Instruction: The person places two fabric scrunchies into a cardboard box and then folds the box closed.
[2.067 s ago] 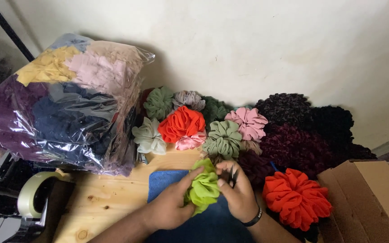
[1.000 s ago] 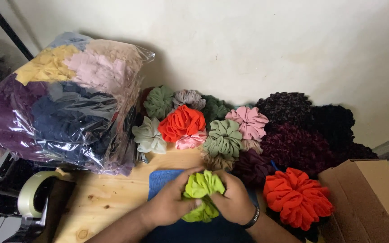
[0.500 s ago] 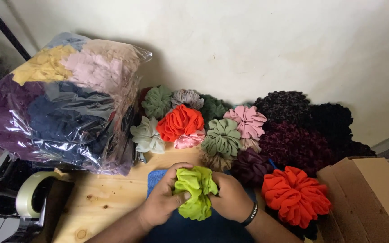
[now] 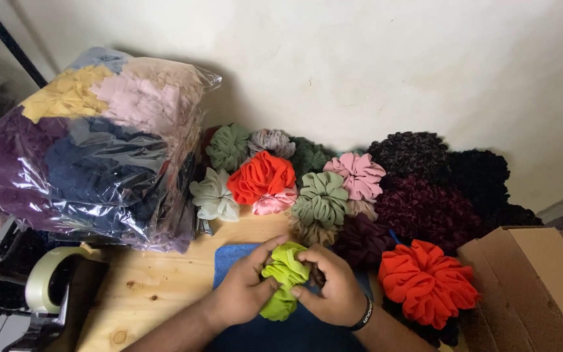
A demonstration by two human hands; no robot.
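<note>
1. Lower frame edge cuts off both forearms and the blue cloth under them; the cardboard box runs out of view at right; the tape dispenser is half lost at the left edge.
2. Dark scrunchies by the wall blur into one mass; the clear bag shows only jumbled coloured fabric.
3. Lime-green scrunchie sits between both hands, above the blue cloth on the wooden surface; its middle is covered by fingers.
4. Left hand grips its left side, thumb on top; right hand is closed on its right side, fingers curled in.
</note>
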